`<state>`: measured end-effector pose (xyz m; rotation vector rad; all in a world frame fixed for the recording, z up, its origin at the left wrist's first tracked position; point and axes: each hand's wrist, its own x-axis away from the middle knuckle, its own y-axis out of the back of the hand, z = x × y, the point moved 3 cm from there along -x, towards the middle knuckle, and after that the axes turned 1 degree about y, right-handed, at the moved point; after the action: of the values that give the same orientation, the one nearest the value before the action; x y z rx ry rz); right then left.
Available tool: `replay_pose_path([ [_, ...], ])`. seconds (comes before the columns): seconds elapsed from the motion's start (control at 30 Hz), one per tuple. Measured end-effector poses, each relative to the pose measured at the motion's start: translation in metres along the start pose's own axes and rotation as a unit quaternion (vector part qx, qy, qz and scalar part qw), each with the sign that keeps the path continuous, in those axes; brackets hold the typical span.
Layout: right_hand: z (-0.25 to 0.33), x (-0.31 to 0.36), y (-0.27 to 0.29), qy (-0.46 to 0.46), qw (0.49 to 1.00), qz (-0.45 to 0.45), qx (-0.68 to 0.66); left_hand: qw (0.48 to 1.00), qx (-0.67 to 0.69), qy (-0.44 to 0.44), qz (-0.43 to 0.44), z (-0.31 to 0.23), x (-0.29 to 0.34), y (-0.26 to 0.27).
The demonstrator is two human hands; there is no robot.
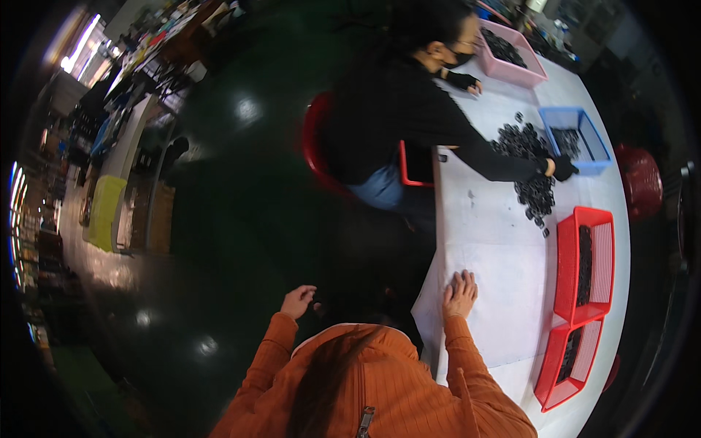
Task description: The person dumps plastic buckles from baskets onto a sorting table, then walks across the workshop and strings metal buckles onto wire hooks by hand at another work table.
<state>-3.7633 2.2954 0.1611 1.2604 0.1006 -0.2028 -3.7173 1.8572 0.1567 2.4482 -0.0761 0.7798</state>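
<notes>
My right hand (460, 294) rests flat on the white-covered table (485, 306), close to its left edge, fingers stretched out and holding nothing. Over the dark floor to the left of the table hangs my left hand (298, 301), its fingers loosely bent and somewhat apart, with no object visible in it. Farther up the table lies a loose pile of small black pieces (522, 142); their exact kind is too small to make out. Both hands are well apart from that pile.
A seated co-worker in black (387, 109) reaches across the pile toward a blue basket (588, 164). Two red baskets (562, 277) (544, 387) with black contents stand along the right side. A pink basket (537, 73) is at the far end. Red stools (318, 139) (639, 182) flank the table.
</notes>
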Motion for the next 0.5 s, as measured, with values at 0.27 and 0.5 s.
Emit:
replay_pose_path([
  [0.27, 0.044, -0.015, -0.048, -0.168, 0.961, -0.026, 0.218, 0.879, 0.258, -0.144, -0.375, 0.045, 0.18, 0.281],
  [0.5, 0.368, 0.023, -0.156, 0.058, 0.984, 0.16, 0.055, 0.597, 0.085, -0.53, -0.596, 0.077, 0.456, 0.471],
])
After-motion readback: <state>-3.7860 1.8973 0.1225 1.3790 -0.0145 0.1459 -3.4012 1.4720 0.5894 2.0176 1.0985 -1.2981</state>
